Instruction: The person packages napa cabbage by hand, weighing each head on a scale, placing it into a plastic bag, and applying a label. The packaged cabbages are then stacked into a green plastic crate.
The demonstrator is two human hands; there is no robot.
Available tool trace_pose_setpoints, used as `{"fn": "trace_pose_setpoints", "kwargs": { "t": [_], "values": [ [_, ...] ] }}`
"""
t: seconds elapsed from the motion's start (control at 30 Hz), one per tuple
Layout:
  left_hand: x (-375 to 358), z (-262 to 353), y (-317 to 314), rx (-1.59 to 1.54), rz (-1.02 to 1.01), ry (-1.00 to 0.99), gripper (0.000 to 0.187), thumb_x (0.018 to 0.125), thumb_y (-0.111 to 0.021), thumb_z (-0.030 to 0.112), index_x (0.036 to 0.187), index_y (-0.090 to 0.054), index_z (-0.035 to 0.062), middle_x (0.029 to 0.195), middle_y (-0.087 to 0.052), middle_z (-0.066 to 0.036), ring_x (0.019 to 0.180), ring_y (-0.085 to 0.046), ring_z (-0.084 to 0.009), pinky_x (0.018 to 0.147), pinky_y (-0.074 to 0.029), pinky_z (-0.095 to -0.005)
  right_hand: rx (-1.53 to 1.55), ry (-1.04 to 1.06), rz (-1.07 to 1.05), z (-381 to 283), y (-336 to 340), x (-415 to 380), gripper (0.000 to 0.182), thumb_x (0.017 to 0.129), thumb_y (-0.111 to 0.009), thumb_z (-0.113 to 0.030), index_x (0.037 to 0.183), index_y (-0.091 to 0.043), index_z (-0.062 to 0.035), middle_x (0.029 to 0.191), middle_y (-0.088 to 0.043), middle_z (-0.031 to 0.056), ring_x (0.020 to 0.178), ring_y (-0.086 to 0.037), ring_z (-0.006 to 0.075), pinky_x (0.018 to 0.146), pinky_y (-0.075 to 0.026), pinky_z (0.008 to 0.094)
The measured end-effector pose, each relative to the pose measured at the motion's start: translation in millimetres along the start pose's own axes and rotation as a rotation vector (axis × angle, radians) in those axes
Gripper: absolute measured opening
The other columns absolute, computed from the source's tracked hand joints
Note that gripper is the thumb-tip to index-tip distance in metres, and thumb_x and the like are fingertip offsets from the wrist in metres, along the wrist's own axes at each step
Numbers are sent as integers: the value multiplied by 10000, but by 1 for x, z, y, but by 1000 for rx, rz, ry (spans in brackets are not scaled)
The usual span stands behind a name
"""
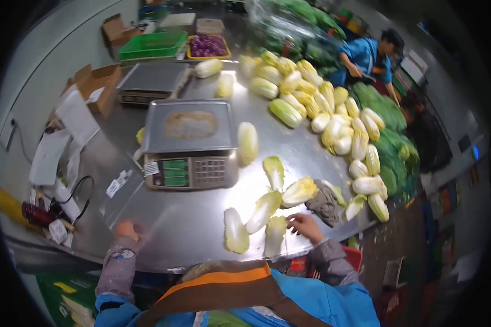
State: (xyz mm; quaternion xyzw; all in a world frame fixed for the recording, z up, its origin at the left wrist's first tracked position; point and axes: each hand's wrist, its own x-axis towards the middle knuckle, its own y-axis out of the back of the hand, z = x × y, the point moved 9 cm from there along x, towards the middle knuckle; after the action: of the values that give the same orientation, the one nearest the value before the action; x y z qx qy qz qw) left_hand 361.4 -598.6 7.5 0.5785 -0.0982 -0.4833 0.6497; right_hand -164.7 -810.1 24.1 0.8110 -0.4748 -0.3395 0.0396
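Observation:
On the steel table [185, 218], my left hand [128, 230] rests near the front edge at the left, blurred, its fingers hard to make out. My right hand [306, 226] is beside a loose cabbage leaf [275, 235], fingers apart and slightly curled, holding nothing. More loose leaves lie left of it, among them a pale one [236, 230]. A small yellow cabbage [300, 192] sits just beyond my right hand, next to a grey cloth [326, 204]. Behind them stands a digital scale [191, 128] with a wet patch on its tray. A whole cabbage [247, 143] lies against the scale's right side.
A large pile of napa cabbages [324, 106] covers the back right. A second scale [153, 82], green crate [154, 46] and yellow crate of purple produce [208, 47] stand at the back left. A co-worker in blue [368, 57] is beyond the pile. Papers [73, 122] and a cardboard box [95, 84] line the left.

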Motion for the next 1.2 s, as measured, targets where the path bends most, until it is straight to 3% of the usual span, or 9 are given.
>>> {"fn": "trace_pose_setpoints", "kwargs": {
  "t": [0.27,0.33,0.4,0.43,0.47,0.7,0.77,0.9,1.2],
  "values": [
    [37,-49,-29,259,333,-183,294,634,-706,184,815,-549,13,787,-608,-204,800,-602,-360,731,-471,-432,226,-103,134,2,131,76,243,789,-593,-166,1009,-586,-65,783,-626,46,592,-563,104,489,-427,228],
    [39,-78,-35,250,90,234,256,745,-611,140,947,-564,-10,975,-592,-222,950,-575,-337,836,-447,-411,81,-22,218,-8,168,119,324,781,-602,-174,1076,-550,-50,825,-622,75,613,-571,130,514,-451,258],
    [9,-21,-20,-789,141,193,298,832,-499,89,1104,-532,-29,1110,-553,-216,1068,-530,-300,938,-398,-380,-48,128,233,-26,204,168,478,766,-613,-179,1199,-460,-47,928,-607,123,697,-588,170,562,-482,298],
    [46,-142,-78,-428,313,-36,343,862,-457,79,1188,-500,-18,1163,-530,-208,1127,-496,-275,973,-380,-355,-174,200,258,-25,224,207,546,759,-625,-198,1241,-417,-46,1006,-587,153,793,-583,200,602,-487,314],
    [-26,0,-18,224,345,-41,345,872,-464,112,1188,-492,-23,1198,-499,-218,1181,-444,-276,986,-365,-345,-331,280,337,-33,240,235,592,750,-639,-206,1259,-395,-27,1077,-561,165,910,-570,245,719,-490,344],
    [-69,98,-68,221,205,-135,279,841,-437,164,1088,-543,91,1130,-540,-148,976,-546,-333,819,-440,-420,-751,598,423,-128,249,397,610,648,-718,-136,1173,-458,31,1102,-540,221,1004,-528,329,845,-433,398],
    [-68,78,-80,-101,230,238,281,855,-464,210,1045,-588,45,1122,-548,-159,991,-550,-302,880,-429,-360,-813,428,666,-136,274,412,539,656,-705,-169,1107,-497,41,1037,-558,252,961,-536,370,817,-436,419],
    [-54,60,-123,-479,200,147,180,838,-491,129,987,-562,56,955,-571,-163,880,-555,-298,829,-440,-378,-858,488,789,-130,308,398,505,702,-625,-198,1139,-484,13,1116,-524,239,1027,-496,381,886,-403,404],
    [-53,84,-126,228,270,105,656,778,-619,201,1305,-301,-26,1327,-315,-274,1193,-362,-427,1002,-314,-410,-978,-60,898,-91,385,416,599,782,-539,-435,1240,-445,-60,1065,-572,239,1019,-536,362,860,-419,446]
  ]
}}
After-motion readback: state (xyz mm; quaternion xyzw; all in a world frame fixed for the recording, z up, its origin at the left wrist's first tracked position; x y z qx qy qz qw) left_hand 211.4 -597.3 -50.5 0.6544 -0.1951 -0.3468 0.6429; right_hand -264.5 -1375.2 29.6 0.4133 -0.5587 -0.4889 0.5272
